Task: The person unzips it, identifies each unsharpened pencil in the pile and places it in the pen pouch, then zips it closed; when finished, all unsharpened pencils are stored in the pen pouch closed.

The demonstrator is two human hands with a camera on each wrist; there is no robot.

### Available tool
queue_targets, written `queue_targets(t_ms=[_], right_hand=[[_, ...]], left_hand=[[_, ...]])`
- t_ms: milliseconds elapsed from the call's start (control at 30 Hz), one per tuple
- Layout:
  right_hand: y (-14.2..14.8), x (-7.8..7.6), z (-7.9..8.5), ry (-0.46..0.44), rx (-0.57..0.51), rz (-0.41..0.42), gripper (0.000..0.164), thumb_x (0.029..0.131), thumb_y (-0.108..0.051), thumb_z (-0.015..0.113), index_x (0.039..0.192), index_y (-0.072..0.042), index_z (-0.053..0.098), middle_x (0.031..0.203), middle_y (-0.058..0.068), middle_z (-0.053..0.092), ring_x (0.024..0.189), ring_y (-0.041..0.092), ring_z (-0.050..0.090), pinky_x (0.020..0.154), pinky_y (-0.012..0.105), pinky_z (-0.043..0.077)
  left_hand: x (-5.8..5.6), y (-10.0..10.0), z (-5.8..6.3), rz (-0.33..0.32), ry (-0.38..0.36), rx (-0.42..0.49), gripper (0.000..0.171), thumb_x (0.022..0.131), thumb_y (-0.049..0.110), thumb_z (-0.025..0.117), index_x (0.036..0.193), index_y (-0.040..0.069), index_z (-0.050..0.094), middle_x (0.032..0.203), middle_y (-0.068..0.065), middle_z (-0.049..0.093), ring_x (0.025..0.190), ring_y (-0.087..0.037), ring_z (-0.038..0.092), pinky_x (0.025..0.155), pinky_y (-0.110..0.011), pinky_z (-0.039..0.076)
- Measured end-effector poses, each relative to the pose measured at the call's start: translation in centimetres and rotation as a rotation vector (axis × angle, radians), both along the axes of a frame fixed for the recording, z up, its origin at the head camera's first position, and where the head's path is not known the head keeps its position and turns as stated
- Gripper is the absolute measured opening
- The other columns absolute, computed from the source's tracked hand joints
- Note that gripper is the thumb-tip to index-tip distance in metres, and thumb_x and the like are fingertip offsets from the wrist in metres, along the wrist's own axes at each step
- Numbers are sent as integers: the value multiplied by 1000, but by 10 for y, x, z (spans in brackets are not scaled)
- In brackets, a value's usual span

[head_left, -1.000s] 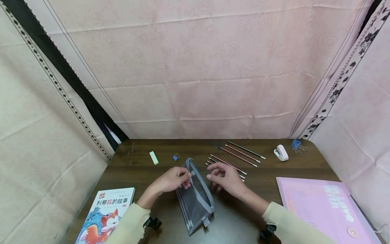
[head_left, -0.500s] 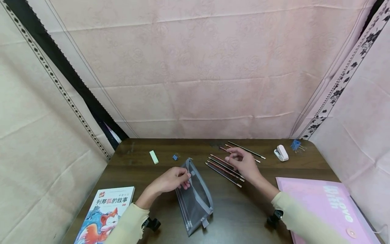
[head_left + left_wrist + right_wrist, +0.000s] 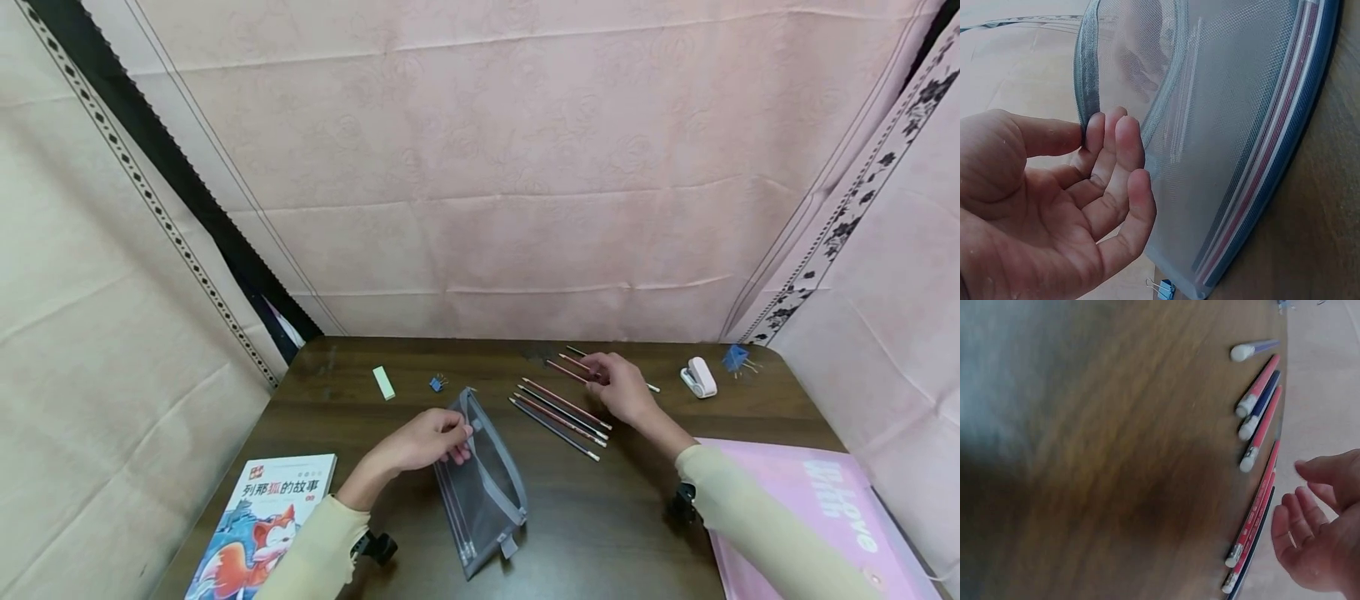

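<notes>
Reaching farther back than half a second ago, the right hand hovers at the far pencils, beyond four near pencils, fingers loosely curled, nothing visibly held; attention seems on that back group. Left of them above the counter, the left hand pinches the grey mesh zip pouch's open mouth.

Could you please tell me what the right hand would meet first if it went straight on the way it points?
Most likely the two far red pencils, just ahead of the right hand in the head view, though its height above them is unclear.
</notes>
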State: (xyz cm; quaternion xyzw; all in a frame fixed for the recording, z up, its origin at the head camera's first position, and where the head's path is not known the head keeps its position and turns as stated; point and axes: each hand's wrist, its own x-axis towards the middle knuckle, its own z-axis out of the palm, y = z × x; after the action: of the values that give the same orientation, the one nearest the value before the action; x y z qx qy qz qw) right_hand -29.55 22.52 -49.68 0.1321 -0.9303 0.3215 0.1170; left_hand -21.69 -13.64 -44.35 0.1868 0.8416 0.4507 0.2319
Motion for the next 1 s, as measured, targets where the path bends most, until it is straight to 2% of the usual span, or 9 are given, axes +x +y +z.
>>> queue_targets(t_ms=[67, 167, 400, 633, 867, 1000], right_hand=[[1, -1, -1, 20, 78, -9, 37, 81, -3, 71, 116, -10, 66, 98, 11, 65, 82, 24, 62, 72, 40, 50], [-1, -2, -2, 21, 139, -23, 36, 81, -2, 69, 116, -12, 67, 98, 9, 66, 83, 23, 62, 71, 41, 50], [-3, -5, -9, 41, 167, -11, 37, 80, 0, 70, 114, -12, 67, 99, 9, 65, 86, 23, 64, 72, 43, 52], [-7, -4, -12, 10, 196, 4, 41, 80, 0, 70, 117, -16, 66, 101, 9, 64, 88, 24, 63, 70, 43, 53], [-9, -6, -11, 51, 237, 74, 48, 80, 6, 65, 122, -16, 65, 99, 9, 66, 87, 24, 64, 70, 41, 53], [-11, -11, -8, 22, 286, 111, 57, 79, 9, 61, 131, -15, 59, 106, 12, 66, 94, 29, 64, 74, 46, 53]], left_hand=[[0, 0, 0, -8, -1, -3, 28, 102, 24, 46, 90, 5, 63, 86, -8, 70, 79, -19, 68, 75, -43, 54], [1, -1, 1, -23, -3, -4, 29, 102, 24, 46, 90, 4, 63, 87, -10, 71, 80, -20, 68, 78, -45, 53], [0, -2, -3, -24, -8, 14, 29, 102, 24, 47, 89, 3, 63, 86, -9, 70, 79, -20, 68, 81, -46, 55], [0, -1, -4, -24, -8, 28, 31, 102, 24, 47, 86, 0, 61, 86, -9, 69, 79, -21, 69, 82, -48, 54], [-1, 0, -5, -32, -4, 32, 32, 102, 24, 48, 85, -1, 59, 86, -10, 69, 79, -21, 69, 81, -45, 55], [-1, 0, -5, -32, -1, 25, 32, 101, 25, 48, 86, 0, 60, 87, -10, 69, 79, -21, 68, 81, -43, 56]])
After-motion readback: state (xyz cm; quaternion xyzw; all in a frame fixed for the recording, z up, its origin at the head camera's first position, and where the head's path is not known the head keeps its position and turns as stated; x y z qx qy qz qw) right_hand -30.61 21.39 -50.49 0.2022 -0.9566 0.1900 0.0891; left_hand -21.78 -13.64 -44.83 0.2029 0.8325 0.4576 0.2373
